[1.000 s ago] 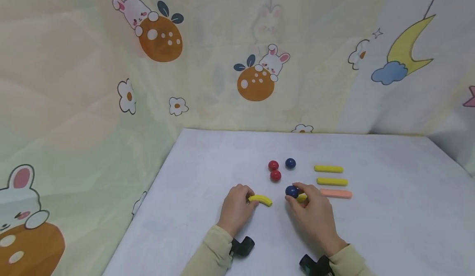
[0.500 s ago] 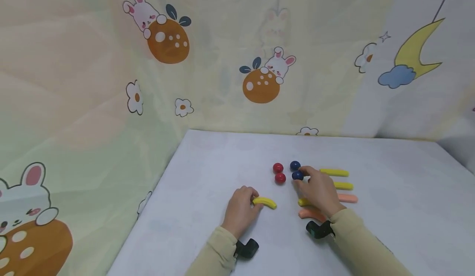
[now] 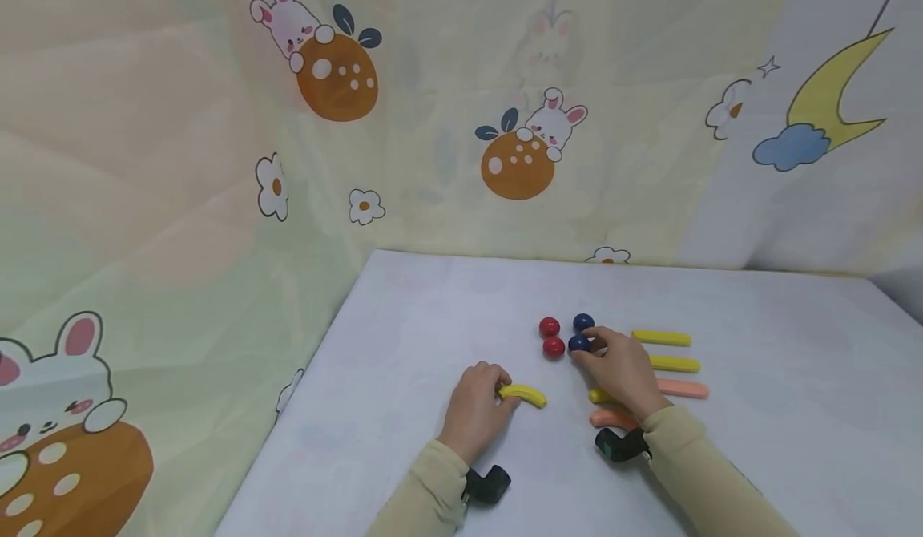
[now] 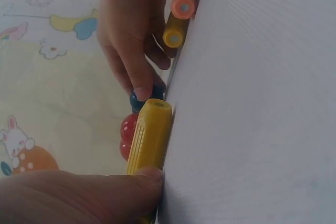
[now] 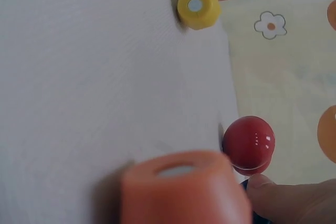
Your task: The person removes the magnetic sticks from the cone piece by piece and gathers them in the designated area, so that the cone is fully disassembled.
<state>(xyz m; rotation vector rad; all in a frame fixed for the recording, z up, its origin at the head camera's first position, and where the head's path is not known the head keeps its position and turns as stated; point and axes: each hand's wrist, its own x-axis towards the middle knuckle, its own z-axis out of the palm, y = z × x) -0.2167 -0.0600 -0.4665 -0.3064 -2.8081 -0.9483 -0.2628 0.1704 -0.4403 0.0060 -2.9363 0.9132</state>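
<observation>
My left hand (image 3: 476,409) pinches a curved yellow magnetic rod (image 3: 525,395) low over the white table. Its near end shows a silver disc in the right wrist view, where that rod (image 5: 199,11) is at the top. Farther right, my right hand (image 3: 623,369) holds a dark blue ball (image 3: 579,342) between thumb and fingers, just in front of a second blue ball (image 3: 582,322). Two red balls, one farther back (image 3: 550,327) and one nearer (image 3: 554,348), lie close by on the left. Under the right wrist are another yellow curved rod (image 3: 598,396) and an orange curved rod (image 3: 613,417), both partly hidden.
Two straight yellow rods, a far one (image 3: 661,337) and a nearer one (image 3: 675,363), lie right of the right hand with a pink straight rod (image 3: 683,389). A printed cloth (image 3: 425,80) hangs behind the white table (image 3: 375,409).
My right hand has carried the blue ball away from me to beside the other blue ball, uncovering the orange curved rod. The left hand keeps its yellow rod in place. The view has shifted slightly.
</observation>
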